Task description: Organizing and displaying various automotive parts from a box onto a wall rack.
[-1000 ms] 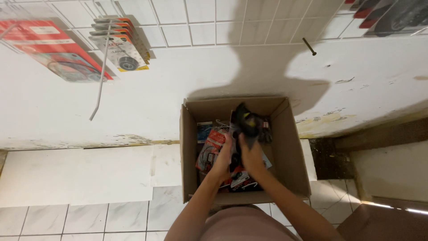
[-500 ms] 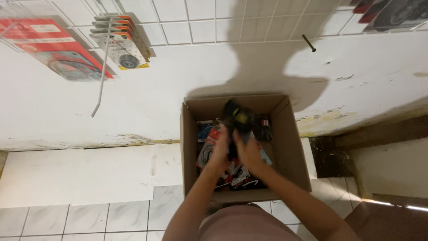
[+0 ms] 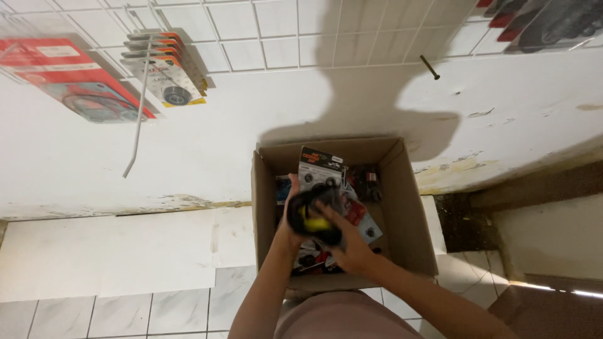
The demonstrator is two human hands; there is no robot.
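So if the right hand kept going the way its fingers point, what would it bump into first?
The right hand points up-left over the dark bundle both hands hold. Past that, probably the black carded pack standing in the cardboard box, though depth is unclear.

Red packs (image 3: 75,78) hung on the wall's wire grid (image 3: 264,37), upper left. Orange-edged carded packs (image 3: 166,66) hung just beside them. One bare hook (image 3: 429,66) stuck out at right. Grey floor tiles (image 3: 144,314) lay below.
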